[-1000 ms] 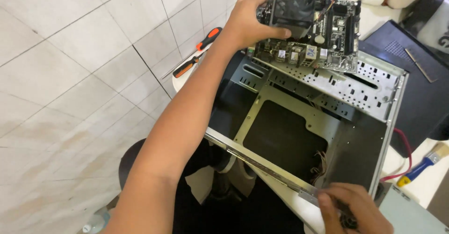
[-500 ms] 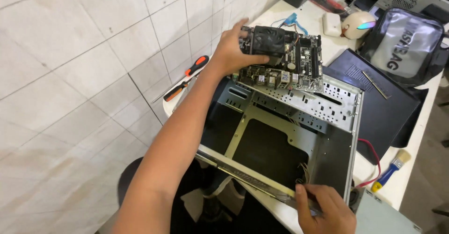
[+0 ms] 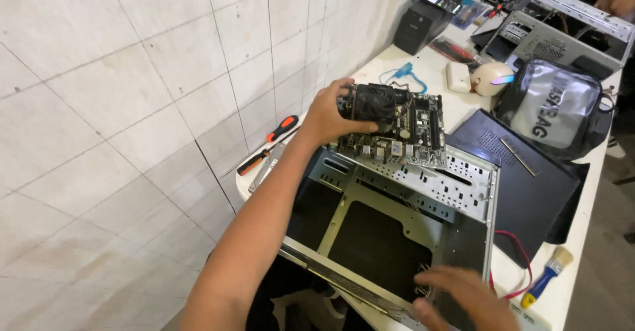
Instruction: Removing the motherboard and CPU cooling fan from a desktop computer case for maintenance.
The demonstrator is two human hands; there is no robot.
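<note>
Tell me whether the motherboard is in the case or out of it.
Out. The left hand holds the motherboard above the rear edge of the open computer case, whose mounting tray lies bare.

Pale tiled wall [image 3: 132,106] rises beside a long white worktable [image 3: 423,73]

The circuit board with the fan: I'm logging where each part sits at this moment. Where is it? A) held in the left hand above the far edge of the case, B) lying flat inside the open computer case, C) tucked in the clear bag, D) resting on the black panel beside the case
A: the left hand grips the circuit board at its left edge, lifted over the far edge of the open computer case.
</note>
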